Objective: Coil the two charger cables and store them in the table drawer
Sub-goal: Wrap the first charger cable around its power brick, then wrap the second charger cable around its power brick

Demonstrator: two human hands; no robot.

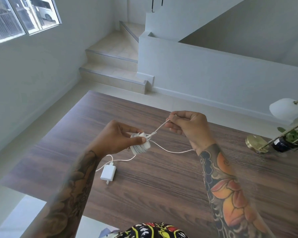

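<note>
**Cable Coiling: 1 Charger In Hand, 1 On Table**

Left hand (118, 138): raised above the dark wood table (162, 186), gripping the first charger block (140, 144) between thumb and curled fingers. White cable wound in several turns around the block, thumb pressed across the turns.

Right hand (187, 125): raised above the table, right of and slightly higher than the left hand, fingers curled, pinching the free cable end (159, 127). Cable pulled taut in a straight line from the wound block up to the pinch point. Connector tip hidden inside the fingers.

Second white cable (170, 151): seen from just beside the wound block, running right in a shallow sag to behind the right wrist; also seen from below the block down to the second charger block (108, 172). Whether 1 continuous length or not: cannot tell, since the left hand covers the join.

Second charger block: lying flat on the table, below the left hand, near the left edge, plug prongs pointing toward the near edge, cable attached at the far end. Not coiled.

Drawer: not visible from this angle.

Also on the table, far right: brass lamp (258, 142) with white shade, and a small dark pot (286, 145) with a green plant just beside the lamp base. Behind the table: tiled stairs (113, 66) and a white half wall.
</note>
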